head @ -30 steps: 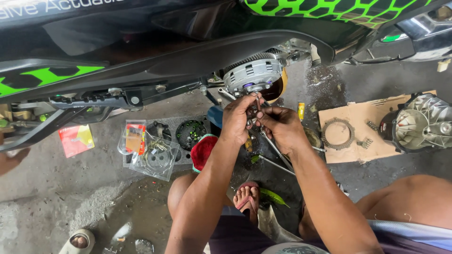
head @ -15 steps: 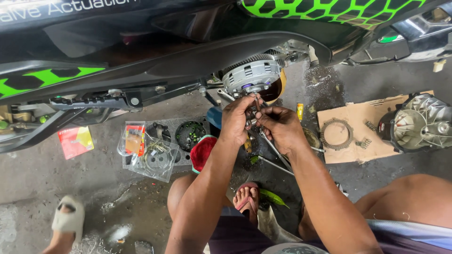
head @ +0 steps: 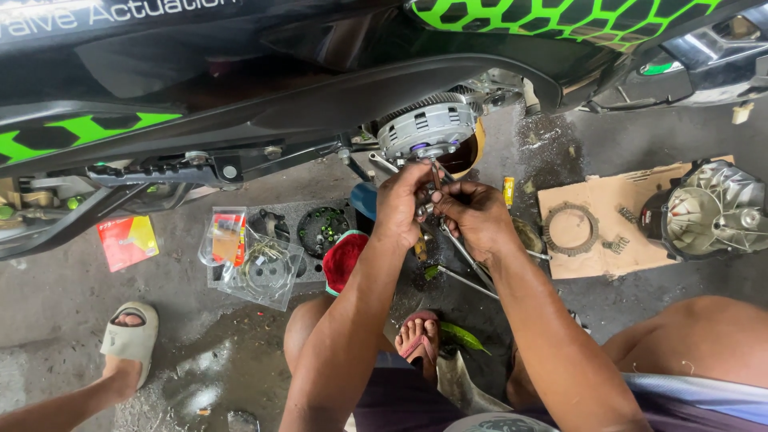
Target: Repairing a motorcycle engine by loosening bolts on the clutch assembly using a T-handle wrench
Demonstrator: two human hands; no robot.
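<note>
Stained, wet grey concrete floor (head: 72, 304) in daylight, a flat cardboard sheet (head: 632, 208) at right.

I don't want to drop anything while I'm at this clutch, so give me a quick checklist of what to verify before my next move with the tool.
1. Both hands on the work: left hand and right hand meet just below the clutch assembly. Ok.
2. Tool seated on the hub: thin metal tool points up at the centre; its tip contact is too small to tell. Cannot tell.
3. Removed parts parked safely: clutch ring and engine cover rest on the cardboard. Ok.
4. Floor underfoot: dark wet patches around the bare foot. Not ok.
5. Bystander clear: another person's sandalled foot stands apart at the left. Ok.
</note>
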